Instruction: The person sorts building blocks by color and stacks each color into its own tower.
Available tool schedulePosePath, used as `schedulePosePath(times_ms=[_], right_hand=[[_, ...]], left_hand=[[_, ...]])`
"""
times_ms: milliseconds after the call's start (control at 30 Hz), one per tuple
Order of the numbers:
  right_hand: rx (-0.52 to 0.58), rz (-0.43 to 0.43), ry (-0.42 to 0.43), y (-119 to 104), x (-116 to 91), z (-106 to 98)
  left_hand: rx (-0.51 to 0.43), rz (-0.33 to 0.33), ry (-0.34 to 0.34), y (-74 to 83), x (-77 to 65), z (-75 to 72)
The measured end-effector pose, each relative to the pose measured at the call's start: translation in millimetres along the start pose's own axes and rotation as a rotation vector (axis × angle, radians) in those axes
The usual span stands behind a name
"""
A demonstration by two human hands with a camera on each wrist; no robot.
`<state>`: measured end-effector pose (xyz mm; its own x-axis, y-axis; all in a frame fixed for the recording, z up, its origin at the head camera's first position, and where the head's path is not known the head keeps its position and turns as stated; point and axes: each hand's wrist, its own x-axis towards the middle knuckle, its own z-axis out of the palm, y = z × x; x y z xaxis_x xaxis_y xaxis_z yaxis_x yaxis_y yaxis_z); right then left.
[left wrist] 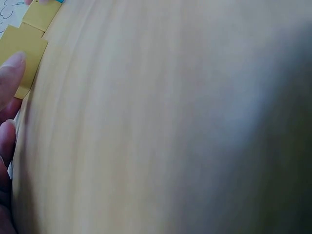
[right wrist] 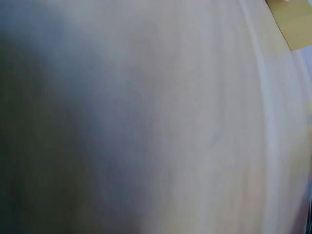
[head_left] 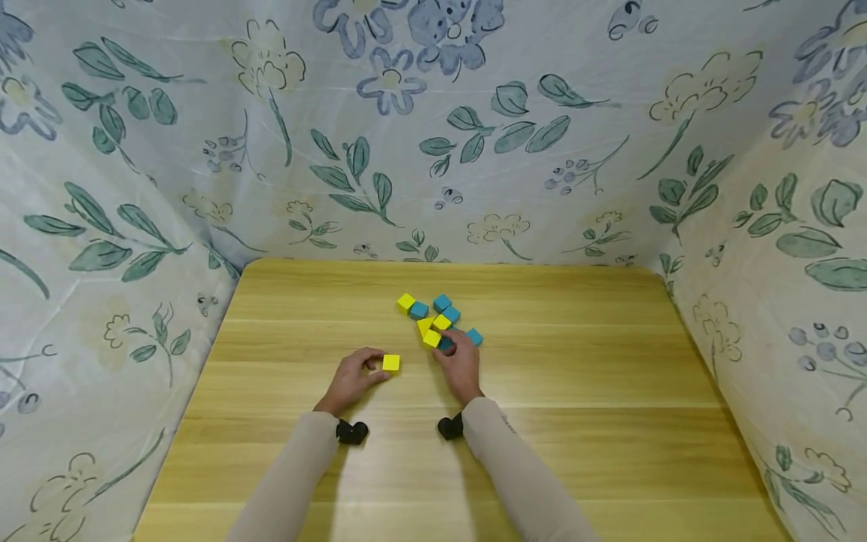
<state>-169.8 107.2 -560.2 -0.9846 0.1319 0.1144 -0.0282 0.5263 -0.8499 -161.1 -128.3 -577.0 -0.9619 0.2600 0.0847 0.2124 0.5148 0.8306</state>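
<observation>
In the head view my left hand (head_left: 354, 378) pinches a yellow cube (head_left: 390, 364) between thumb and forefinger, left of the pile. The left wrist view shows the thumb lying against the face of this yellow block (left wrist: 30, 56). My right hand (head_left: 462, 365) reaches into the near side of the pile, with thumb and forefinger on another yellow cube (head_left: 431, 339). Behind those fingers a blue block (head_left: 445, 344) is partly hidden. Part of a yellow block (right wrist: 294, 22) fills the upper right corner of the right wrist view, with a fingertip at its edge.
Beyond the right hand lie a yellow triangular block (head_left: 424, 325), a yellow block (head_left: 442, 322) and several blue blocks (head_left: 442, 302). One yellow block (head_left: 406, 302) sits at the far left of the pile. Another blue block (head_left: 475, 336) lies right of the hand. Floral cloth (head_left: 433, 188) surrounds the wooden table (head_left: 582, 361).
</observation>
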Motion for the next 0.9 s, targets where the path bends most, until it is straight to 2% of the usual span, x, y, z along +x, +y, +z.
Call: schedulePosePath(times_ms=[333,500,633,900], right_hand=[[-0.087,0.031,-0.102,-2.1,5.3,2.7],[-0.134,0.037,-0.124,-4.5,6.5,3.7],[-0.134,0.026,-0.127,-4.1,6.4,3.9],[-0.061,0.028,-0.187,-3.1,4.2,-0.6]], left_hand=[[-0.024,-0.010,-0.003,1.9,1.6,-1.2],[-0.009,-0.013,-0.004,0.9,0.9,-0.4],[-0.007,-0.034,-0.016,0.7,0.4,0.2],[-0.003,-0.020,-0.005,2.4,-0.8,0.1]])
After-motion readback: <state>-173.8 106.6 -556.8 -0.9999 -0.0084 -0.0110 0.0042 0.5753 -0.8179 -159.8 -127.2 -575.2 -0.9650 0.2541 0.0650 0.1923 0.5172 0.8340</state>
